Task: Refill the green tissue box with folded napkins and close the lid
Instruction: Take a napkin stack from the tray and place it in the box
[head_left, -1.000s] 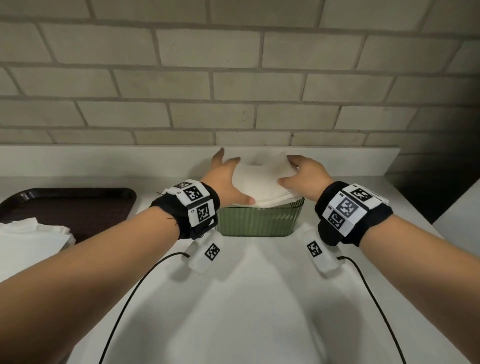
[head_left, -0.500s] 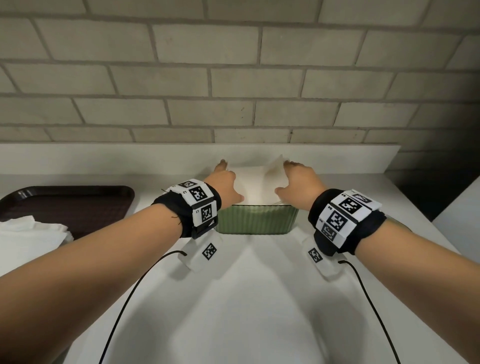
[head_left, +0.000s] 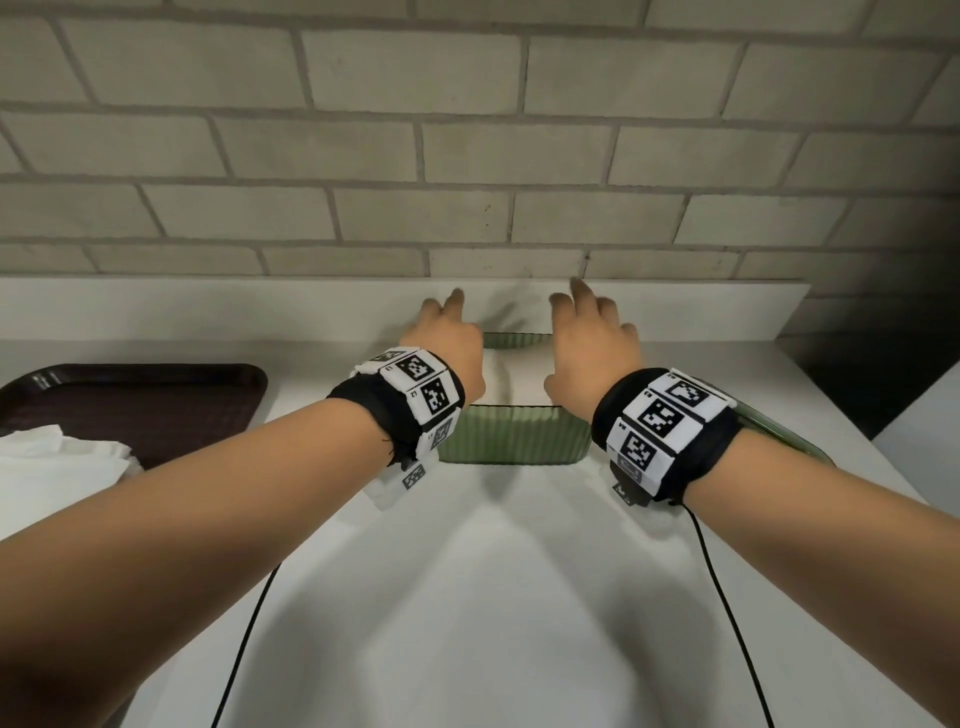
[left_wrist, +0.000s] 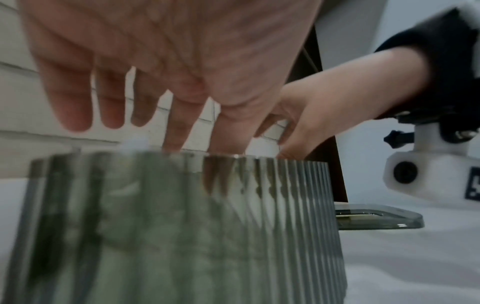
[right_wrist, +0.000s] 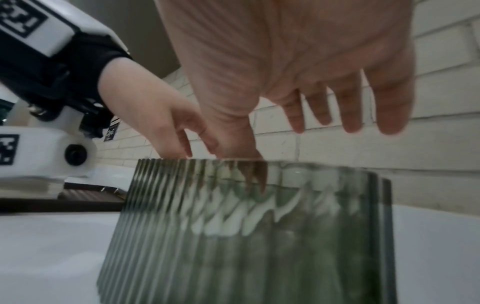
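On the white counter (head_left: 519, 597), the ribbed green tissue box (head_left: 511, 434) sits just below both wrists. The left hand (head_left: 449, 345) and right hand (head_left: 589, 348) lie over its open top, each grip apart with fingers spread, thumbs dipping inside onto the folded napkins (head_left: 514, 376). The lid (left_wrist: 376, 219) lies flat beside the right wrist. Left of the left grip, well apart, a brown tray (head_left: 130, 400) holds spare napkins (head_left: 57, 467).

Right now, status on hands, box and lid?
Left hand and right hand open, thumbs dipping inside the ribbed green translucent tissue box. White folded napkins sit inside. Green lid off, flat on the counter at right. Nothing blocking.
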